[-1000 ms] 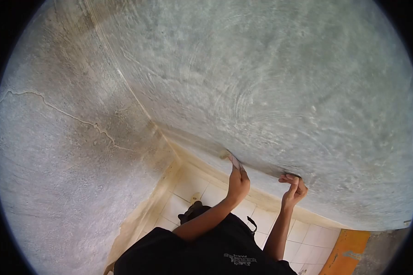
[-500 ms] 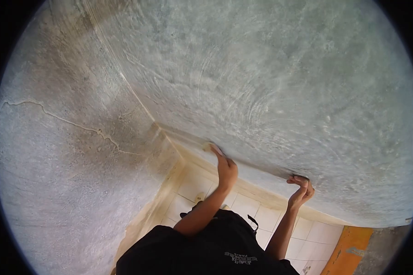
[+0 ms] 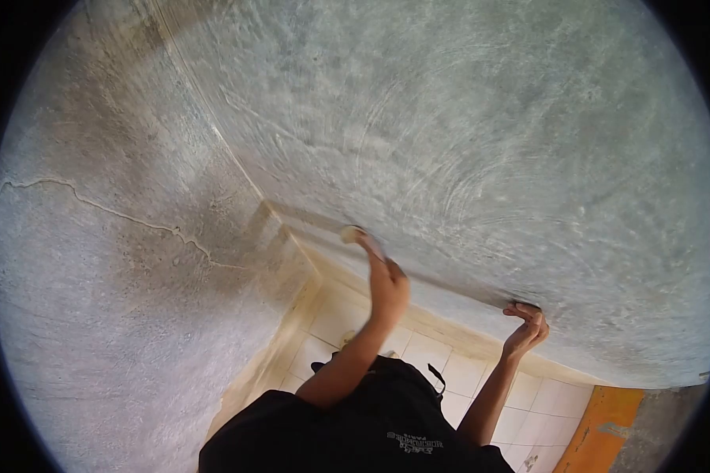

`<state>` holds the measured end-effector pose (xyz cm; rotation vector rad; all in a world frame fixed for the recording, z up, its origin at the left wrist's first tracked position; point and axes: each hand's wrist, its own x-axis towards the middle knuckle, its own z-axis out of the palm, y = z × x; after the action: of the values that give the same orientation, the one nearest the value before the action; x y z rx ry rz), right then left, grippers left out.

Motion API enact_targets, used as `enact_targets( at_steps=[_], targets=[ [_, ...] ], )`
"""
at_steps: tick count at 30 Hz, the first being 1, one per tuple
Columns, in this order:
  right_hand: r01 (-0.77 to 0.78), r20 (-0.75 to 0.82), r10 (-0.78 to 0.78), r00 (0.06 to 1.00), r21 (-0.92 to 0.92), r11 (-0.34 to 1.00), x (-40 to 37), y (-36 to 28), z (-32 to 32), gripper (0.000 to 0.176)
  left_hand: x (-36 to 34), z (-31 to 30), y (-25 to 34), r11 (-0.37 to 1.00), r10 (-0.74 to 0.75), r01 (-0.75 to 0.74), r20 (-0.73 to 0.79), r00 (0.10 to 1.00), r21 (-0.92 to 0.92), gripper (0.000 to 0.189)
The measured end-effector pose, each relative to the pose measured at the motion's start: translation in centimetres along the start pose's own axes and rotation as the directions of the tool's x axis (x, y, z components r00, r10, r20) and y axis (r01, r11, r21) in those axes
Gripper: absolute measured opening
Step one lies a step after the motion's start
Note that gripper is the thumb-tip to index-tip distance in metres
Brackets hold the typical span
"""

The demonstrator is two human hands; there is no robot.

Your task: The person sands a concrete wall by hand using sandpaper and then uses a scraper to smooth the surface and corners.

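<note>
My left hand [image 3: 387, 290] is raised against the rough grey-blue wall [image 3: 481, 165], near the corner. Its fingers are closed on a small pale yellowish pad [image 3: 351, 234] whose face meets the wall; its exact kind does not show. Farther right, my right hand [image 3: 527, 329] touches the same wall low down, its fingers bent but apart. I make out nothing held in it, though a dark patch, perhaps shadow, lies at its fingertips.
A second plaster wall [image 3: 110, 315] on the left bears a long crack [image 3: 118, 210]. Below are pale floor tiles [image 3: 461, 370] and a yellowish band along the wall's foot. An orange painted strip [image 3: 603, 426] stands at the lower right.
My left hand has slid the pale pad slightly up and left along the wall. My right hand has shifted a little to the right, still at the wall.
</note>
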<state>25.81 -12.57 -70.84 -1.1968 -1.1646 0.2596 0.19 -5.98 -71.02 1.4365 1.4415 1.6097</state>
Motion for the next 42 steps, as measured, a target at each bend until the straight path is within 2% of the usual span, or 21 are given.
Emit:
enact_targets(
  at_steps=[3, 5, 6, 7, 9, 11, 13, 14, 15, 17, 20, 22, 23, 27, 30, 32, 33, 35, 37, 41, 42],
  targets=[
    [-0.003, -0.022, 0.003, 1.000, 0.008, 1.000, 0.1, 0.0, 0.2, 0.056, -1.3, 1.2, -4.5, 0.963, -0.233, 0.244, 0.093, 0.968, -0.118, 0.068],
    [-0.026, -0.027, 0.026, 0.999, 0.024, 0.999, 0.0, 0.2, 0.2, 0.056, -4.8, 2.3, -1.1, 0.965, -0.181, 0.227, 0.292, 0.939, -0.133, 0.068],
    [-0.026, -0.034, 0.027, 0.999, 0.030, 0.999, 0.2, 0.2, 0.3, 0.056, -4.9, 2.0, 0.8, 0.974, -0.132, 0.180, 0.300, 0.945, -0.137, 0.068],
    [-0.031, -0.039, 0.032, 0.999, 0.033, 0.999, 0.2, 0.1, 0.4, 0.056, -4.2, 1.5, 1.5, 0.980, -0.098, 0.141, 0.279, 0.955, -0.138, 0.068],
    [-0.039, -0.046, 0.041, 0.998, 0.042, 0.998, -0.1, -0.3, 0.6, 0.056, -0.6, -0.2, -0.7, 0.985, -0.119, 0.131, 0.107, 0.987, -0.109, 0.068],
    [-0.031, -0.059, 0.034, 0.998, 0.051, 0.998, 0.0, -0.7, 0.9, 0.056, 0.7, -0.7, -3.4, 0.959, -0.228, 0.233, 0.053, 0.972, -0.158, 0.068],
    [-0.039, -0.058, 0.042, 0.997, 0.052, 0.998, 0.0, -0.3, 0.7, 0.056, -2.9, 1.3, -3.1, 0.934, -0.269, 0.318, 0.262, 0.927, -0.166, 0.069],
    [-0.045, -0.051, 0.047, 0.998, 0.052, 0.998, 0.0, -0.2, 0.6, 0.056, -4.6, 1.8, 0.0, 0.933, -0.225, 0.312, 0.385, 0.895, -0.180, 0.069],
    [-0.046, -0.052, 0.049, 0.997, 0.051, 0.998, 0.1, -0.4, 0.7, 0.056, -5.1, 1.8, 1.3, 0.941, -0.187, 0.281, 0.400, 0.897, -0.190, 0.069],
    [-0.051, -0.053, 0.054, 0.997, 0.047, 0.998, 0.1, -0.7, 0.8, 0.056, -1.8, 0.8, -1.7, 0.954, -0.218, 0.254, 0.208, 0.953, -0.162, 0.068],
    [0.004, -0.053, -0.003, 0.999, 0.004, 1.000, 0.1, -0.7, 0.8, 0.057, 1.4, -1.0, -2.5, 0.943, -0.243, 0.246, 0.043, 0.969, -0.226, 0.067],
    [-0.022, -0.046, 0.023, 0.999, 0.024, 0.999, 0.1, -0.7, 0.6, 0.056, -0.4, 0.5, -3.6, 0.958, -0.246, 0.250, 0.047, 0.968, -0.139, 0.067],
    [-0.036, -0.033, 0.037, 0.999, 0.036, 0.999, 0.1, -0.6, 0.6, 0.056, -2.3, 1.5, -2.2, 0.992, -0.117, 0.122, 0.100, 0.988, -0.042, 0.068],
    [-0.062, -0.056, 0.065, 0.996, 0.055, 0.997, -0.1, -0.7, 1.0, 0.054, 0.7, -0.9, -0.4, 0.998, -0.020, 0.020, 0.003, 1.000, -0.066, 0.068],
    [-0.048, -0.099, 0.051, 0.994, 0.035, 0.998, -0.3, -0.9, 1.2, 0.052, 1.8, -2.2, -5.9, 0.975, -0.205, 0.203, -0.016, 0.979, -0.084, 0.068],
    [-0.018, -0.084, 0.019, 0.996, 0.011, 1.000, -0.2, -0.4, 1.1, 0.052, -0.4, -0.2, -6.6, 0.954, -0.274, 0.279, 0.055, 0.960, -0.114, 0.068],
    [-0.031, -0.085, 0.036, 0.996, 0.052, 0.998, -0.1, -0.5, 1.2, 0.052, -2.6, 0.9, -5.6, 0.977, -0.214, 0.209, 0.142, 0.967, 0.052, 0.066],
    [-0.071, -0.074, 0.081, 0.994, 0.124, 0.990, -0.1, -0.5, 1.0, 0.051, -0.1, -0.5, -5.8, 0.985, -0.174, 0.174, 0.051, 0.983, 0.012, 0.065],
    [-0.071, -0.097, 0.080, 0.992, 0.098, 0.993, -0.4, -0.5, 1.2, 0.053, 3.5, -3.4, -5.1, 0.990, -0.144, 0.144, -0.030, 0.989, -0.009, 0.065],
    [-0.085, -0.127, 0.093, 0.988, 0.070, 0.994, -0.6, -0.8, 1.8, 0.057, 2.0, -2.3, -7.7, 0.976, -0.216, 0.218, -0.086, 0.973, 0.009, 0.067],
    [-0.078, -0.116, 0.086, 0.989, 0.072, 0.994, -0.5, -0.6, 1.8, 0.056, -0.7, -0.5, -11.2, 0.969, -0.218, 0.213, 0.032, 0.975, 0.128, 0.069]
  ],
)
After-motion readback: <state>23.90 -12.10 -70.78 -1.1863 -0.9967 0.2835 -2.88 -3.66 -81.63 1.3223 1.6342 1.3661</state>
